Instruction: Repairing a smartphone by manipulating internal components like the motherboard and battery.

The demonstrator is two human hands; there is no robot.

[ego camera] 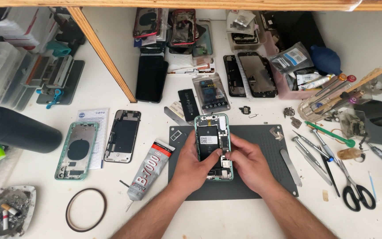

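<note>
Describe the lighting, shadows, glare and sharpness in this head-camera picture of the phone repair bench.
Head view: soft, even light on the white table, with only faint shadows under the left hand and right hand. Slight glare on the black cylinder at the left. The opened phone is sharp. The wooden shelf edge along the top bows a little, which suggests wide-angle distortion.

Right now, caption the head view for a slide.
Both hands, left hand and right hand, hold an opened green phone over a grey mat.
</note>
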